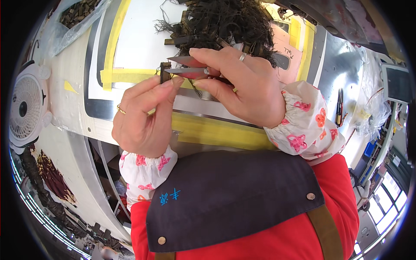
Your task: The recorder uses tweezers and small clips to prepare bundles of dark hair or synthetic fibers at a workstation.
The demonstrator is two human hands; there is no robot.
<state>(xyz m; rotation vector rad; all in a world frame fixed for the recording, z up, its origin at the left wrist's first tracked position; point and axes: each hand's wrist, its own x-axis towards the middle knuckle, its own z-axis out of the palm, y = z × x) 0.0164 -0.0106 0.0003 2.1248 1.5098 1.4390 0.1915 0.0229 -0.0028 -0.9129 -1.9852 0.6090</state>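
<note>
My left hand point(141, 117) pinches a small dark strip of fabric point(165, 72) upright between thumb and fingertips. In my right hand point(249, 84) is a pair of thread snips point(187, 72), its two pointed blades apart and aimed left. The lower blade tip lies right beside the strip, just above my left fingertips; whether it touches the strip I cannot tell. A large tangled pile of dark fabric strips with loose threads point(225, 26) lies beyond both hands. A few threads hang below the snips, near my right fingers.
Yellow tape point(229, 134) edges the work surface. At left stands a white fan point(28, 104), with a clear plastic bag of brownish pieces point(78, 15) at the far left. A marked pink card point(288, 54) lies right of the pile. Farther right rests a slim dark tool point(339, 108).
</note>
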